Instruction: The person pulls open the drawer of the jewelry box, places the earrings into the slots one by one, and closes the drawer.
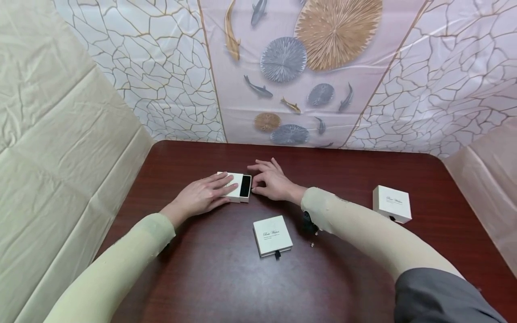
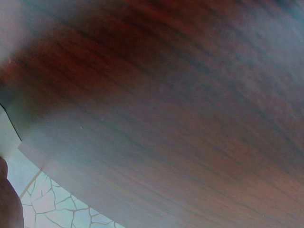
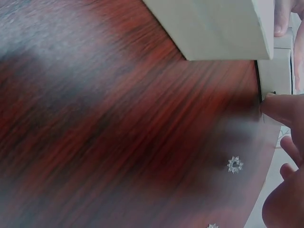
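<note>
A white slide-out gift box [image 1: 233,195] lies near the table's back edge. Its inner drawer [image 1: 245,189] sticks out a little to the right and shows a black inside. My left hand [image 1: 202,194] holds this box from the left, fingers across its top and thumb along the near side. At the drawer's right end, my right hand [image 1: 272,180] pinches the small dark pull tab between thumb and forefinger, its other fingers raised. The right wrist view has the thumb [image 3: 285,107] against the box end. In the left wrist view only a finger [image 2: 9,204] and a box corner show.
A second white box [image 1: 272,235] with script lettering and a black tab lies nearer me. A third [image 1: 392,204] sits at the right. Small sparkling silver pieces, one a toothed ring shape [image 3: 234,164], lie on the tabletop [image 1: 226,278] by my right forearm.
</note>
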`<move>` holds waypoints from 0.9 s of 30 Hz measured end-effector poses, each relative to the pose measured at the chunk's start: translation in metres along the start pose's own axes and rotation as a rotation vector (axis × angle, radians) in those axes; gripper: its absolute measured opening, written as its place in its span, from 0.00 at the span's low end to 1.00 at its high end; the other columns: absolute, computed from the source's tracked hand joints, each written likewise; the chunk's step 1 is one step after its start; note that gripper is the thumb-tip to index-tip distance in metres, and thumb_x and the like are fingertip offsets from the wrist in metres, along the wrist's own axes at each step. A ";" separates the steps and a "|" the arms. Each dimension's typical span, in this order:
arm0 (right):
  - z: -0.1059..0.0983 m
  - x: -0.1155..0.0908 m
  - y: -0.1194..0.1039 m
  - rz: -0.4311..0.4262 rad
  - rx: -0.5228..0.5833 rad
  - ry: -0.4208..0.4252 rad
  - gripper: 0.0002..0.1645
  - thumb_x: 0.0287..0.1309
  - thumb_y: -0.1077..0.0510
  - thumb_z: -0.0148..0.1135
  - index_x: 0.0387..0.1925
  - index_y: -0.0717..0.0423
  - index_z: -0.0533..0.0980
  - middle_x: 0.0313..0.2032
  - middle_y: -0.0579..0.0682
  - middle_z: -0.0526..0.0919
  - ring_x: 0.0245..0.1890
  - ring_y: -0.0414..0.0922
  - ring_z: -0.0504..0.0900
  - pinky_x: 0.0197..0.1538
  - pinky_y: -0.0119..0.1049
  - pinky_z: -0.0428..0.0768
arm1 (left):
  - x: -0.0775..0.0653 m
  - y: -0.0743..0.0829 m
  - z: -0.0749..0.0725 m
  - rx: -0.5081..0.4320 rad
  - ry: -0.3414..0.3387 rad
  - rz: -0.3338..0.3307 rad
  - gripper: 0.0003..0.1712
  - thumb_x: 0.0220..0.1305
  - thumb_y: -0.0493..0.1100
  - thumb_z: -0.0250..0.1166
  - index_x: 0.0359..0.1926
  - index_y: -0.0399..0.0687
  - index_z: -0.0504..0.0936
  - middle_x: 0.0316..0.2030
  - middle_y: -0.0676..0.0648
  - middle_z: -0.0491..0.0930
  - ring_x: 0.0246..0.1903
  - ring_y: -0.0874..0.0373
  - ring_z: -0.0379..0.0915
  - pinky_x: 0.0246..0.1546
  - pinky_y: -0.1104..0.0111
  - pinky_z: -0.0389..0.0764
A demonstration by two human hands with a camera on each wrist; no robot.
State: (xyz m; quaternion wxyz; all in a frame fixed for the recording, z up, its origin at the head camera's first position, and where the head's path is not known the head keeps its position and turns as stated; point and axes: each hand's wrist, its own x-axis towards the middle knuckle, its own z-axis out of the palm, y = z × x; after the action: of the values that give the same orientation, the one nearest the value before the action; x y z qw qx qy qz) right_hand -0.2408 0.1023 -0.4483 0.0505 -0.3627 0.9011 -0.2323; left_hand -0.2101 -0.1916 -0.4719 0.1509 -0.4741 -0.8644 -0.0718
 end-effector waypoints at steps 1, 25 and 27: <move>0.000 -0.001 0.001 0.000 -0.004 0.002 0.09 0.66 0.57 0.74 0.28 0.47 0.86 0.75 0.57 0.74 0.82 0.61 0.57 0.81 0.72 0.41 | 0.000 0.000 0.001 -0.002 0.006 0.003 0.31 0.71 0.50 0.72 0.72 0.49 0.81 0.69 0.39 0.79 0.70 0.41 0.75 0.69 0.51 0.78; -0.009 -0.020 0.014 0.013 -0.021 0.017 0.11 0.63 0.58 0.76 0.25 0.45 0.85 0.74 0.57 0.74 0.81 0.61 0.58 0.80 0.73 0.41 | 0.000 0.000 0.001 -0.009 -0.006 0.000 0.31 0.73 0.50 0.71 0.73 0.49 0.80 0.70 0.39 0.78 0.71 0.41 0.74 0.70 0.52 0.76; -0.008 -0.021 0.014 0.014 -0.020 0.015 0.11 0.63 0.58 0.76 0.25 0.45 0.85 0.74 0.57 0.74 0.81 0.62 0.58 0.80 0.73 0.41 | 0.000 0.000 0.001 -0.008 -0.003 0.004 0.31 0.72 0.49 0.71 0.73 0.49 0.80 0.70 0.39 0.78 0.71 0.41 0.74 0.70 0.52 0.76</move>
State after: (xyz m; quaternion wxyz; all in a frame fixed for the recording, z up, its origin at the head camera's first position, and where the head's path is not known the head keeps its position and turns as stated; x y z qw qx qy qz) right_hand -0.2365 0.1282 -0.4487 0.0417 -0.3552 0.9063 -0.2254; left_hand -0.2102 -0.1914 -0.4731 0.1480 -0.4766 -0.8634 -0.0741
